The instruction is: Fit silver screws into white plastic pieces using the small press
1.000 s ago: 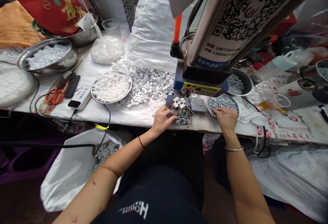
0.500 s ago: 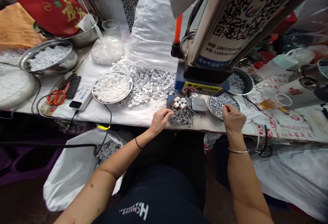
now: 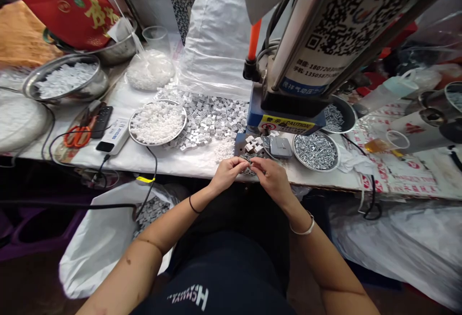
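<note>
My left hand (image 3: pixel 227 174) and my right hand (image 3: pixel 272 179) meet above the front of the pneumatic press's metal bed (image 3: pixel 249 144), their fingertips pinched together on a small metal part. The part is mostly hidden by my fingers. Just beneath them lies a small heap of grey pieces (image 3: pixel 249 170), and white plastic pieces (image 3: pixel 252 144) sit on the bed behind it. To the right of my right hand is a round steel tray of silver screws (image 3: pixel 316 151). A small grey box (image 3: pixel 280 147) stands between the bed and the tray.
The press's blue base (image 3: pixel 285 122) and column rise directly ahead. To the left lie a steel plate of white pellets (image 3: pixel 157 122), scattered square pieces (image 3: pixel 212 118), orange scissors (image 3: pixel 77 136) and a power bank (image 3: pixel 113 137). A black bowl of screws (image 3: pixel 335 118) sits right; a white sack (image 3: pixel 108 243) stands below.
My right hand has moved left from the screw tray to meet my left hand. Both hands now pinch together above the grey heap, and my left hand has lifted slightly.
</note>
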A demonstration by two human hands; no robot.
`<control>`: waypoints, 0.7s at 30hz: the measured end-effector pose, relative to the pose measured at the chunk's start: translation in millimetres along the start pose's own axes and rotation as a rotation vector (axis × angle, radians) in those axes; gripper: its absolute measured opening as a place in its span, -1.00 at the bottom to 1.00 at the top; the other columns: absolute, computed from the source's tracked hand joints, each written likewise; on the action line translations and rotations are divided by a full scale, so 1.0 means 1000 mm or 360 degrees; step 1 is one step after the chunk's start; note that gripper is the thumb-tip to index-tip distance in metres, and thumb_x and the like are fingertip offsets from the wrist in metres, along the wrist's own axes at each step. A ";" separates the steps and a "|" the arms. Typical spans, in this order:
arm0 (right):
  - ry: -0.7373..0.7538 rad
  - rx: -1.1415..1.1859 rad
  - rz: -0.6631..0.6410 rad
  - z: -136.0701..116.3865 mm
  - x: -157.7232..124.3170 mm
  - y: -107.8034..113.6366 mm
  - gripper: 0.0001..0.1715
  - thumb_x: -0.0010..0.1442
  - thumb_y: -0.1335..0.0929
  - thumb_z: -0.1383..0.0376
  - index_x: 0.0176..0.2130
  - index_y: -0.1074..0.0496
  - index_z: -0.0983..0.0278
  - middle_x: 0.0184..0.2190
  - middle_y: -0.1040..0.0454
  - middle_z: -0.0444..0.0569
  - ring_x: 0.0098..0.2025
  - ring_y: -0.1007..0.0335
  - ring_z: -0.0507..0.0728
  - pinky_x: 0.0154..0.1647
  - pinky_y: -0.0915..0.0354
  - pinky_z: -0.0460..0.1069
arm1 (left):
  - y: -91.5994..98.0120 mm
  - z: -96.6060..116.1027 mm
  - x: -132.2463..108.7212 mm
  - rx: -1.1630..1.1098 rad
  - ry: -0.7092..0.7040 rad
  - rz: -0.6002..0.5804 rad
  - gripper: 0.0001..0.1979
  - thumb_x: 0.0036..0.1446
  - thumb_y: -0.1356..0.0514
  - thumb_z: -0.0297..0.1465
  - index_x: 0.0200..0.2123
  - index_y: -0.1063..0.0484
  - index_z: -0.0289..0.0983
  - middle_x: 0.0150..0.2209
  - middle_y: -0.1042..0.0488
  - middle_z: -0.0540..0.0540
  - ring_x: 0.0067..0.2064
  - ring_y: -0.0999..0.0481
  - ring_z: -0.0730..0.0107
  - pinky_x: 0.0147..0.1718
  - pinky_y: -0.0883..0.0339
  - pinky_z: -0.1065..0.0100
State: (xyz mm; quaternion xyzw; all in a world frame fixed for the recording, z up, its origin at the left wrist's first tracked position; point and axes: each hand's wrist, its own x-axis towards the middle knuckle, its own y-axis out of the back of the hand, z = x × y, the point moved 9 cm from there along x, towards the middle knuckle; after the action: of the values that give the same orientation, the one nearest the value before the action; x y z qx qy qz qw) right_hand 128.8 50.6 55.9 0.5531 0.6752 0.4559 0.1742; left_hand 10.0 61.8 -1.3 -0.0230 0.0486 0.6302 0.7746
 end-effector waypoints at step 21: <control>-0.0525 0.0755 0.0480 0.025 -0.024 -0.001 -0.82 0.11 -0.36 0.18 -0.29 -0.54 0.16 -0.31 -0.59 -0.09 -0.28 -0.53 0.15 -0.22 -0.46 0.04 | 0.102 0.015 0.075 0.1503 -0.0471 0.0783 -0.86 0.10 -0.19 -0.34 -0.41 -0.44 -0.30 -0.28 -0.41 -0.22 -0.13 -0.33 0.14 -0.09 -0.17 0.15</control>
State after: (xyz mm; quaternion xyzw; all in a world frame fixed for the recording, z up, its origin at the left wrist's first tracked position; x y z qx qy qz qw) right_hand 154.5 39.6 36.0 0.7385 0.6357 0.2109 0.0780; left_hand -74.2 157.0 8.8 0.4277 0.2206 0.6988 0.5292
